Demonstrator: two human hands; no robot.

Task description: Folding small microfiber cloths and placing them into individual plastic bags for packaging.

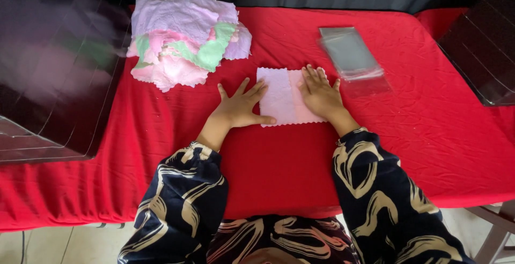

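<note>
Nearest, both hands lie flat with fingers spread on a small pink cloth [283, 96] at the middle of the red-covered counter [418, 135], left hand [242, 107] and right hand [321, 94] pinning it smooth, clear plastic sleeves [352, 56] far right, pastel cloth pile [185, 38] far left.

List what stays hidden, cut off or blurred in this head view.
- Small pale pink cloth: the left hand covers its left edge, the right hand its right part.
- Dark container at left: blurred, cut by the frame edge.
- Dark tray at right: cut by the edge.
- Pile of pastel cloths: lower layers hidden.
</note>
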